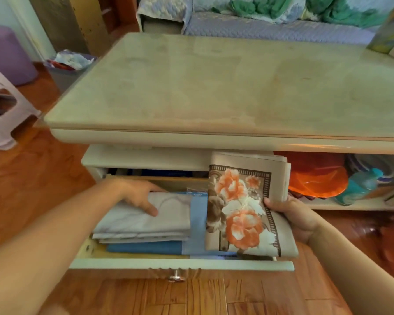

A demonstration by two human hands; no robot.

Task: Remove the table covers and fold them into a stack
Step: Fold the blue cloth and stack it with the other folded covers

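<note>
While the left hand [139, 196] presses flat on the grey folded cloth [143, 219] at the open drawer's [180, 264] left side, the right hand [291, 214] grips the floral folded cover [241, 208], tilted at its right edge.

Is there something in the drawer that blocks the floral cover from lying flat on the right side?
Nothing visible does. The right hand holds the floral cover tilted over the drawer; the left hand presses the grey stack at the left. Only flat blue cloth lies beneath.

left hand [138, 196] flat, right hand [292, 214] gripping (thumb up)
</note>
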